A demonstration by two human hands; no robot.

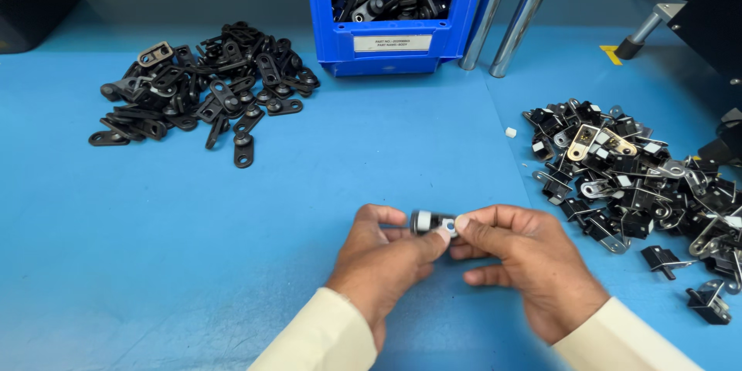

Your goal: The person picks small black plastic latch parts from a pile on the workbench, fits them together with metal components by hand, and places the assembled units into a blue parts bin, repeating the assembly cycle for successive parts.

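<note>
Blue worktable (232, 247), two metal poles (510, 8), dark machine (715, 15) at right, even light

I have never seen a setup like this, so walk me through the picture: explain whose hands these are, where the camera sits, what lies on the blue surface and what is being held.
There is no machine here, just a person working with bare hands. The single picture comes from a camera worn on that person's head, looking down at a blue table.

The left hand and right hand meet in the middle, and together their fingertips pinch one small black and silver part. Both wrists show cream sleeves.

To the left lies a pile of black flat parts. To the right lies a bigger pile of black and metal parts, with one tiny white piece beside it. At the back stands a blue bin holding more such parts, next to two shiny metal tubes.
</note>
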